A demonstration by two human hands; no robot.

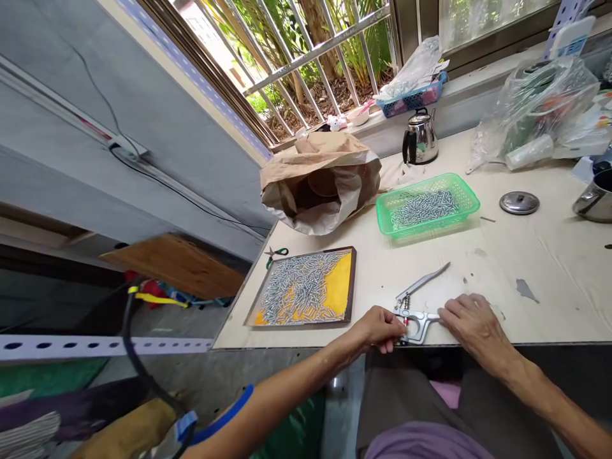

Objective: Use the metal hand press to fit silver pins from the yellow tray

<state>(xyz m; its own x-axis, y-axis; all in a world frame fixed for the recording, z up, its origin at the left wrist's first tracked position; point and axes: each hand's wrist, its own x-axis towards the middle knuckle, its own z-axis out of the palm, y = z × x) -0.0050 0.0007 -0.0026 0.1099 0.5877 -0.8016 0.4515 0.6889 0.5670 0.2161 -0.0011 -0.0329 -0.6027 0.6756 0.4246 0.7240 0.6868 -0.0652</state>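
In the head view, we see a silver-grey metal hand tool with a ring-shaped frame, a coil spring and a long lever (424,324) lying at the near edge of a pale, smooth-topped table (554,319), between the two hands. Our left hand (385,328) has its fingertips drawn together at the tool's left end, beside a small red part; we cannot tell whether they pinch the tool or a small piece. Our right hand (473,322) grasps the tool's right end, fingers curled over it.

We judge the tool stiff, moderately heavy and hardly fragile, its smooth metal perhaps slippery; the frame's right end offers the steadiest hold, while the raised lever should spring back under pressure.

To the left, small, shiny metal cylinders (299,287) cover much of a shallow, yellow-bottomed, dark-rimmed tray (340,284); they look hard, light and apt to roll. Farther off, a translucent green, perforated plastic basket (471,196) holds similar pieces, right of a crumpled brown paper bag (310,156).
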